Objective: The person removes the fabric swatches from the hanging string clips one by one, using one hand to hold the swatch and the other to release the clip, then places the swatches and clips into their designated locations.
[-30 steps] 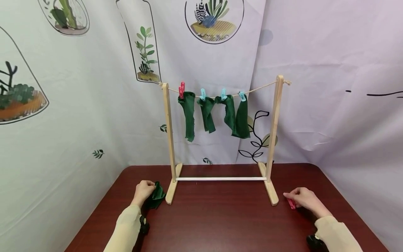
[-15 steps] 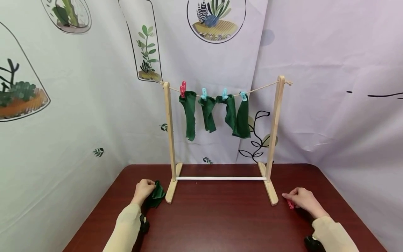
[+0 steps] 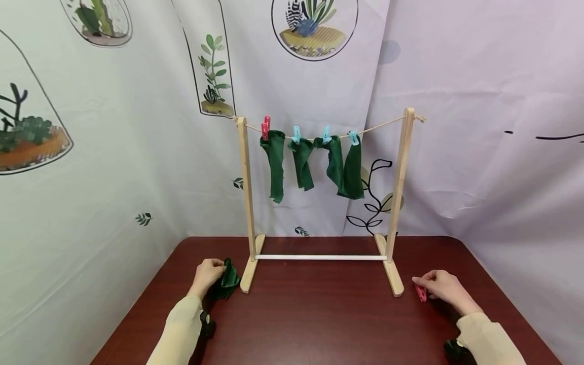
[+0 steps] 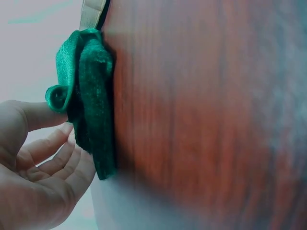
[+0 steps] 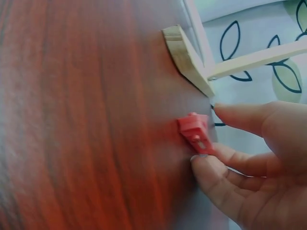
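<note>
Almost not moved since the earlier frame. With left hand (image 3: 209, 274), pinching green cloth (image 3: 230, 280) on table (image 3: 315, 319); with right hand (image 3: 442, 287), red clip (image 5: 194, 130) near wooden stand (image 3: 399, 185). Partly blocked in between by this stand, with four cloths (image 3: 276, 167) clipped on rope (image 3: 388, 123).

Left hand (image 3: 208, 277): cloth (image 3: 229, 281) and left foot (image 3: 249, 276) sit close on my right, can't tell if those two touch; no straight slide inward at table level. Right hand (image 3: 446, 290): right foot (image 3: 392, 275) just to my left, slim gap between it and the peg (image 3: 421, 293) I'm pinching. Nearer me than both feet, the table (image 3: 315, 319) gives a wide lane from hand to hand. Straight back: white bar (image 3: 319, 257) sits low between the posts (image 3: 400, 185), open window above it up to the hanging cloths (image 3: 303, 165). Rope (image 3: 383, 124) spans the top; longest bare stretch at its right end
</note>
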